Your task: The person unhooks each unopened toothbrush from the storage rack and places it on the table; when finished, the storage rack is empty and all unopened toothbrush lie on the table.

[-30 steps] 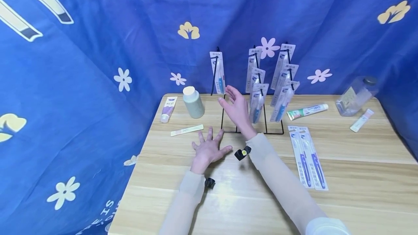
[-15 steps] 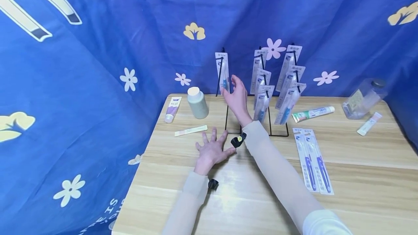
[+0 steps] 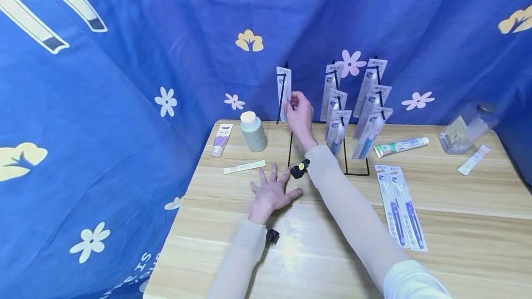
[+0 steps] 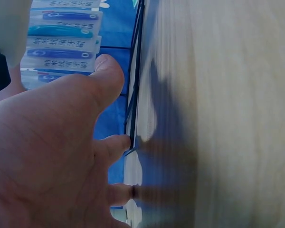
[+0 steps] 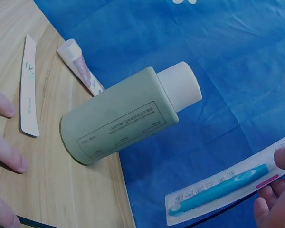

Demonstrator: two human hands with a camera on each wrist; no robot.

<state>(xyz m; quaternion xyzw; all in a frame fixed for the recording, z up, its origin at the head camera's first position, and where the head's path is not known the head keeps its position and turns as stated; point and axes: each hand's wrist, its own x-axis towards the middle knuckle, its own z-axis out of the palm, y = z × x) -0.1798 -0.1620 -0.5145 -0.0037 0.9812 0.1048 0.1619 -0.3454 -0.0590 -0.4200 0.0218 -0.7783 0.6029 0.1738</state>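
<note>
My right hand (image 3: 301,116) pinches the edge of a packaged toothbrush (image 3: 287,89) hanging upright on the left hook of a black wire rack (image 3: 356,174). In the right wrist view, the thumb (image 5: 283,157) lies on the front of the clear pack, over a teal-handled toothbrush (image 5: 218,191), with fingers curled behind. My left hand (image 3: 271,196) lies spread on the table by the rack's front left corner, fingers apart, holding nothing. Several more packaged toothbrushes (image 3: 365,135) hang in two columns right of my right hand.
A green bottle (image 3: 253,134), a purple-white tube (image 3: 222,140) and a slim sachet (image 3: 244,166) stand or lie left of the rack. To the right are a toothpaste tube (image 3: 401,146), two flat toothbrush packs (image 3: 401,209), a clear jar (image 3: 465,128) and a small tube (image 3: 474,160).
My right hand has moved up to the hanging toothbrush pack, and its fingers have closed from relaxed to pinching it. The left hand stays spread on the table. The head view shifted slightly.
</note>
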